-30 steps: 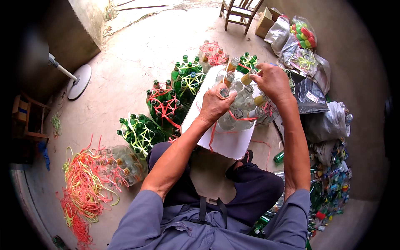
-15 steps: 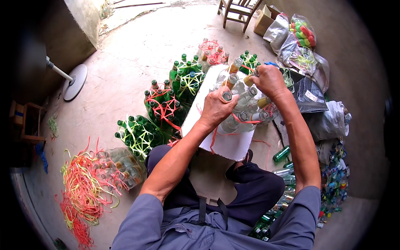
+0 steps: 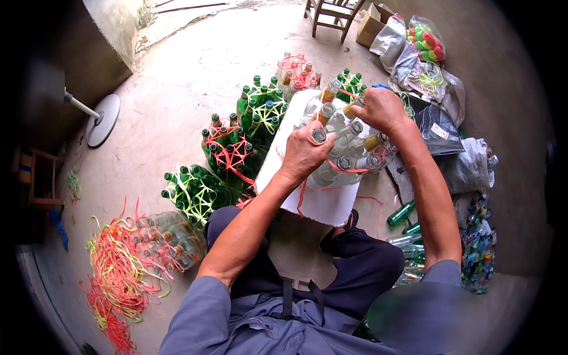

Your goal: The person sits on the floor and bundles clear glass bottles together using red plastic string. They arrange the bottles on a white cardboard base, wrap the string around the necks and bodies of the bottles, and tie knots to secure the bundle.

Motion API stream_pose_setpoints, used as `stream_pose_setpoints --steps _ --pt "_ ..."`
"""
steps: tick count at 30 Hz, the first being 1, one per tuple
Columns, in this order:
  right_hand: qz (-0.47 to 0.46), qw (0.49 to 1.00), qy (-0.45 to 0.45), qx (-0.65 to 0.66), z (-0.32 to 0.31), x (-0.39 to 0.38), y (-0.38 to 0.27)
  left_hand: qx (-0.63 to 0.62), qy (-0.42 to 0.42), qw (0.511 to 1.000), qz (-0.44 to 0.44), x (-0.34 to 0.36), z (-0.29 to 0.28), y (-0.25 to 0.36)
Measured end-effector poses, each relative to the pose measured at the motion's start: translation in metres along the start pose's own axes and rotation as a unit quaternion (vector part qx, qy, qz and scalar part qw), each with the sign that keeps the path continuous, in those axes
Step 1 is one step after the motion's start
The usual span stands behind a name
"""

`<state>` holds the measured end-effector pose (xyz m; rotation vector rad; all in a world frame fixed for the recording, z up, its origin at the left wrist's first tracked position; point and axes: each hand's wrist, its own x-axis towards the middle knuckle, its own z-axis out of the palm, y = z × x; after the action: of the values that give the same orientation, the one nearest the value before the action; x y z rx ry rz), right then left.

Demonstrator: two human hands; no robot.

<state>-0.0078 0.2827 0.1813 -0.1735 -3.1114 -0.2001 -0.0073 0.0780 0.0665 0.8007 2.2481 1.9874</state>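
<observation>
On a white board (image 3: 319, 206) in front of me stands a bundle of clear glass bottles (image 3: 344, 141), some with gold neck labels, with red tape (image 3: 350, 171) strung round their necks and trailing down the front. My left hand (image 3: 305, 149) is closed around the neck of a bottle at the bundle's left. My right hand (image 3: 381, 108) is closed at the back right, around the top of another bottle beside the red tape; what its fingertips pinch is partly hidden.
Tied green bottle bundles (image 3: 195, 192) flank the board's left, near a tangled pile of pink and yellow strands (image 3: 118, 278). Loose bottles (image 3: 401, 213), sacks (image 3: 464, 165) and a cardboard box (image 3: 370, 26) line the right. A wooden chair (image 3: 328, 15) and a pedestal stand (image 3: 103, 120) stand farther off.
My right elbow has swung outward to the right, with its hand a little higher and still among the bottle tops. My left hand keeps its grip. The whole view has shifted slightly.
</observation>
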Motion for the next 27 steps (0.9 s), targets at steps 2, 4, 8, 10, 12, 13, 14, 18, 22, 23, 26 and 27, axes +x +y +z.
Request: stream_pose_setpoints --steps 2,4,8,10,12,13,14,18,22,23,26,27 --pt "-0.031 1.0 0.002 -0.003 0.007 0.004 0.001 0.0 0.003 1.0 0.004 0.0 0.001 0.001" --pt "-0.042 0.999 0.008 0.001 0.014 0.003 0.003 -0.004 0.003 1.0 0.011 0.0 0.002 0.001" --pt "-0.037 0.998 0.031 0.029 0.02 0.002 0.004 -0.005 0.007 1.0 0.022 0.001 0.003 -0.002" --pt "-0.038 0.997 0.048 0.048 0.021 -0.001 0.004 -0.008 0.006 1.0 0.007 0.0 0.001 -0.001" --pt "-0.025 0.996 0.06 0.06 0.026 -0.005 0.006 -0.013 0.005 1.0 0.003 0.0 0.001 -0.001" --pt "-0.019 0.996 0.065 0.066 0.028 -0.008 0.007 -0.014 0.006 1.0 0.007 0.001 0.001 -0.001" --pt "-0.005 0.996 0.06 0.064 0.027 -0.011 0.007 -0.016 0.009 1.0 0.009 0.0 0.001 -0.001" --pt "0.044 0.997 0.038 0.051 0.019 -0.012 0.002 -0.01 -0.001 1.0 0.002 0.0 0.0 0.0" --pt "0.065 0.997 0.015 0.028 0.01 0.0 -0.005 -0.002 0.001 1.0 -0.007 0.001 -0.003 0.002" --pt "0.073 0.997 0.006 0.017 0.01 0.003 -0.004 -0.005 0.002 1.0 -0.004 0.0 -0.002 0.003" --pt "0.072 0.997 0.018 0.029 0.012 0.007 -0.006 -0.009 0.004 1.0 -0.005 0.0 0.0 0.003" --pt "0.085 0.996 0.016 0.035 0.013 0.009 -0.009 -0.014 -0.001 1.0 -0.011 0.0 -0.001 0.003"
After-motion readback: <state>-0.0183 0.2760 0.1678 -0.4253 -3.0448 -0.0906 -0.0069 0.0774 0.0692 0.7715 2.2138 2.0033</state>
